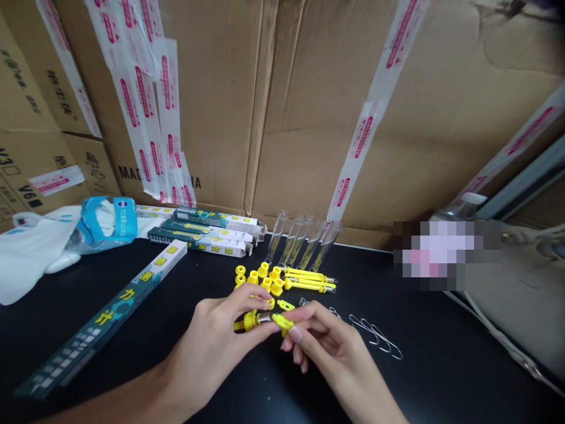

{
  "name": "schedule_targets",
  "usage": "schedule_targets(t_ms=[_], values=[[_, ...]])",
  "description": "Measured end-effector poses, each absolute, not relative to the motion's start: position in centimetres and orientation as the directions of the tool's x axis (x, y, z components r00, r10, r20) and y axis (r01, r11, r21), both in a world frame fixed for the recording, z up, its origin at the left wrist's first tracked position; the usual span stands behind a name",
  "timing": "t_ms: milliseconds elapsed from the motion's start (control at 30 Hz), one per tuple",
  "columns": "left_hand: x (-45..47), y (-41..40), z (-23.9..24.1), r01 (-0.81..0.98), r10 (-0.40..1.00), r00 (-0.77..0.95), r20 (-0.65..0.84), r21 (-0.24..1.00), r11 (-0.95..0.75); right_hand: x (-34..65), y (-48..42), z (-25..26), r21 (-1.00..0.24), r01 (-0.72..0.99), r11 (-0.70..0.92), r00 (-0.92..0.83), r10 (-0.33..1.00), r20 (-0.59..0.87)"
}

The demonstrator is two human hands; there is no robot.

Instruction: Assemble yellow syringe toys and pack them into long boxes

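My left hand (220, 335) pinches a small yellow part with a metal piece (253, 320) just above the black table (424, 347). My right hand (322, 338) pinches a flat yellow clip (282, 321) at the other end of that part, so both hands meet at the same small assembly. Just beyond the hands lie several loose yellow caps (265, 277), a loose yellow clip (285, 305) and yellow rods with metal tips (309, 280).
Clear plastic tubes (302, 238) lean against the cardboard boxes (353, 118) at the back. Bent wire clips (375, 333) lie to the right. A long printed box (106, 315) lies left, more such boxes (207, 232) behind, with a white plastic bag (39, 247) far left.
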State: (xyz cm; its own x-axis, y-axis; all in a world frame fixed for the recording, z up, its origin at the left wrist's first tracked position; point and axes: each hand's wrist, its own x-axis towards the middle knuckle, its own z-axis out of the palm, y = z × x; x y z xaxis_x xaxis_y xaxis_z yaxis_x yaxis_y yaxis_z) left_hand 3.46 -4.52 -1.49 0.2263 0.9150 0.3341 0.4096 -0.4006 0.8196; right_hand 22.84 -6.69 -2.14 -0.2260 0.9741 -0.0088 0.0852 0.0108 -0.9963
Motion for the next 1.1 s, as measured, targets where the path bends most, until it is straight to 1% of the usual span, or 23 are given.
schedule_targets(t_ms=[100,200,300,367,433,500,567,633,767,833,900,1000,1100], values=[[3.5,-4.5,-1.2,0.474,0.873,0.316,0.372,0.735,-0.485,22.8,-6.4,-1.8,-0.998,0.01,-0.06,-0.213,0.975,-0.061],[3.5,-4.5,-0.8,0.456,0.849,0.428,0.311,0.736,-0.5,22.9,-6.2,-1.6,-0.998,-0.003,-0.067,-0.217,0.974,-0.064],[3.5,-4.7,-0.6,0.466,0.875,0.459,0.154,0.797,-0.385,23.2,-6.2,-1.8,-0.999,0.046,0.005,-0.22,0.975,-0.005],[3.5,-4.7,-0.6,0.472,0.885,0.466,0.025,0.839,-0.272,23.4,-6.3,-1.8,-0.98,0.159,0.118,-0.208,0.975,0.084],[3.5,-4.6,-0.5,0.437,0.871,0.487,-0.065,0.882,-0.178,23.6,-6.4,-1.6,-0.922,0.303,0.241,-0.202,0.962,0.185],[3.6,-4.5,-0.5,0.37,0.855,0.509,-0.097,0.922,-0.116,23.7,-6.4,-1.3,-0.846,0.411,0.34,-0.222,0.937,0.269],[3.7,-4.4,-0.5,0.309,0.84,0.531,-0.113,0.949,-0.068,23.9,-6.3,-1.0,-0.773,0.47,0.425,-0.246,0.905,0.348],[3.8,-4.3,-0.5,0.268,0.821,0.549,-0.154,0.963,0.001,24.1,-6.2,-1.0,-0.698,0.512,0.5,-0.275,0.865,0.419],[4.1,-3.9,-0.8,0.228,0.764,0.564,-0.314,0.948,0.221,24.9,-6.2,-1.3,-0.523,0.564,0.64,-0.364,0.76,0.538],[4.1,-3.6,-1.0,0.191,0.728,0.588,-0.351,0.936,0.297,25.3,-6.1,-1.5,-0.449,0.569,0.69,-0.411,0.71,0.572],[4.1,-3.4,-1.2,0.156,0.682,0.637,-0.36,0.926,0.343,25.6,-5.9,-1.7,-0.406,0.541,0.737,-0.442,0.66,0.608],[3.8,-3.4,-1.3,0.151,0.629,0.687,-0.365,0.918,0.368,25.7,-5.5,-1.9,-0.415,0.48,0.773,-0.413,0.616,0.671],[3.7,-4.0,-1.2,0.181,0.641,0.672,-0.372,0.921,0.345,25.5,-5.4,-1.8,-0.49,0.442,0.752,-0.379,0.651,0.658]])
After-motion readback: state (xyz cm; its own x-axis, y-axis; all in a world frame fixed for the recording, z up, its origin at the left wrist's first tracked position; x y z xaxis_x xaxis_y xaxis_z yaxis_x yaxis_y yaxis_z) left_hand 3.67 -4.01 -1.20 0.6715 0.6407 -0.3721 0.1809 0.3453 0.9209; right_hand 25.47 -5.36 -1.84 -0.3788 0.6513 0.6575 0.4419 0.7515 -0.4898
